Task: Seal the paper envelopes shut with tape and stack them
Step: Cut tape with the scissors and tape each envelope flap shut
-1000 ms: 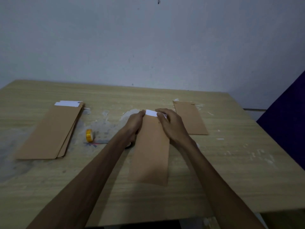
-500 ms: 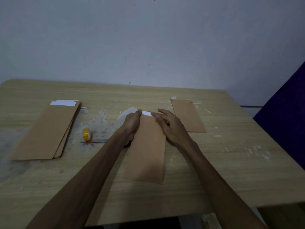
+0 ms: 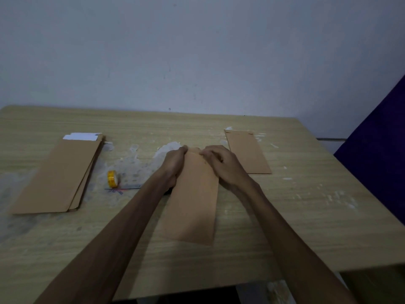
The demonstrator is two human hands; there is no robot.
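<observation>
A brown paper envelope [image 3: 192,200] lies lengthwise in the middle of the wooden table [image 3: 295,216]. My left hand [image 3: 175,163] grips its far left corner. My right hand [image 3: 221,165] has its curled fingers on the far edge, where the flap is folded down; the flap's white inside is hidden. A small roll of yellow tape [image 3: 112,178] stands left of my left forearm. A pile of unsealed brown envelopes [image 3: 59,174] with a white flap showing lies at the left. One closed envelope [image 3: 247,153] lies at the right.
A flat strip [image 3: 122,188] lies on the table beside the tape roll. White smears mark the tabletop around the middle and right. A dark blue surface [image 3: 377,154] stands past the table's right edge. A pale wall rises behind the table.
The white flap that showed between my hands has been folded down and is out of sight. Both hands have stayed at the envelope's far end, with the right fingers now curled.
</observation>
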